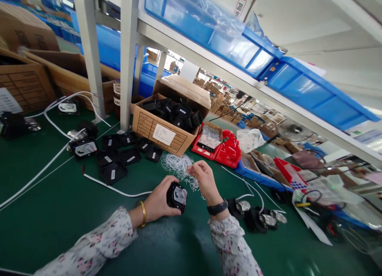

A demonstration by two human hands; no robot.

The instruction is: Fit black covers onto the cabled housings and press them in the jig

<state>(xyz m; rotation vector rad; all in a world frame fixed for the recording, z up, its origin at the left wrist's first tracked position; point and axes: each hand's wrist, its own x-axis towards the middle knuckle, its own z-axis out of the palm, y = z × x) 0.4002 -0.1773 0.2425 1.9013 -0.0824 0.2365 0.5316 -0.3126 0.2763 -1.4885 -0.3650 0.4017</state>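
My left hand [161, 200] is closed around a small black lamp housing [172, 195], tilted over the green table. A silvery plate and thin red wire show in the housing's open face. From behind this hand a white cable [119, 191] runs left, its end stripped to coloured wires. My right hand [203, 179] is raised just to the right of the housing, thumb and fingertips pinched together; anything between them is too small to make out. Just beyond both hands lie a heap of thin white rings [176, 164] and a scatter of small white pieces [192, 183].
Black covers [112, 172] with labels lie left of a cardboard box [167, 132] full of black parts. Red trays [228, 150] stand right of it. More cabled lamp units [256, 220] rest at right and left [85, 147]. A shelf with blue bins [316, 92] hangs overhead.
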